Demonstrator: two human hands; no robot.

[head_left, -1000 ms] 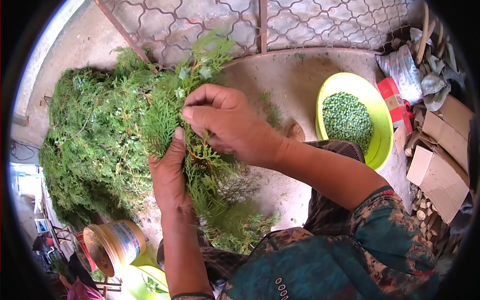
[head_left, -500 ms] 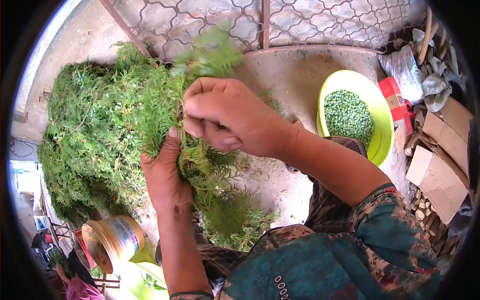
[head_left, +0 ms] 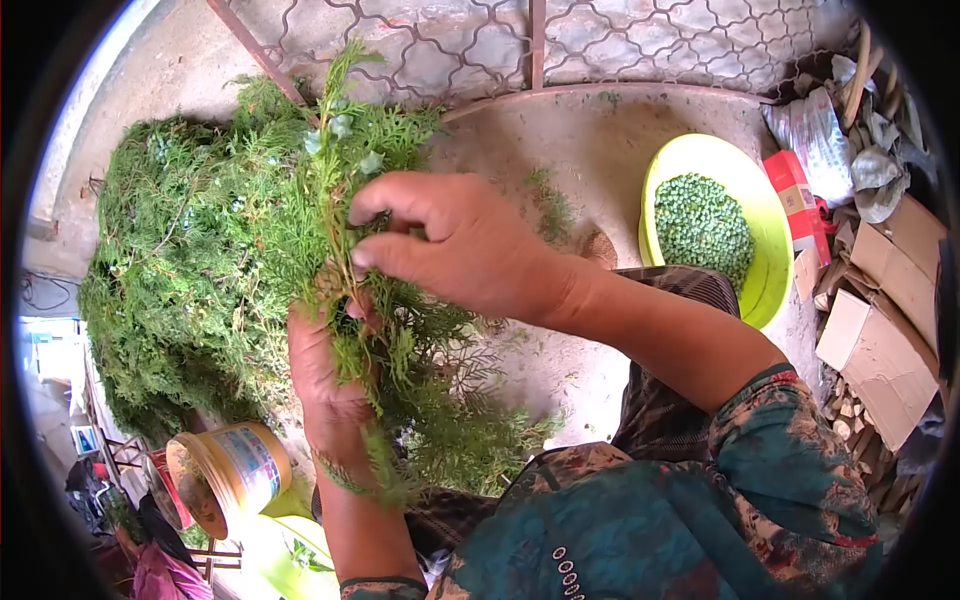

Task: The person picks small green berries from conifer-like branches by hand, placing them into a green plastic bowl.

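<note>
My left hand (head_left: 330, 365) is wrapped round the lower stem of a leafy evergreen sprig (head_left: 335, 205), with fronds drooping over the wrist. Several pale blue-green seed cones (head_left: 371, 162) show near the sprig's upper end. Close against its right side is my right hand (head_left: 460, 240), thumb and forefinger apart with a gap between their tips; the other fingers are curled and partly hidden. Behind the left hand lies a big heap of cut evergreen branches (head_left: 180, 270).
A yellow-green basin (head_left: 768, 270) at the right holds many small green cones (head_left: 703, 228). Beyond it are a red box (head_left: 800, 205) and cardboard (head_left: 880, 350). A tipped yellow bucket (head_left: 250, 465) lies lower left, near another person's pink clothing (head_left: 165, 575). A metal lattice (head_left: 430, 45) stands at the back.
The right hand's closed fingers have parted at thumb and forefinger. The sprig's top has swung left and stands more upright, its cones now clearly visible. The left hand has turned and shifted slightly lower.
</note>
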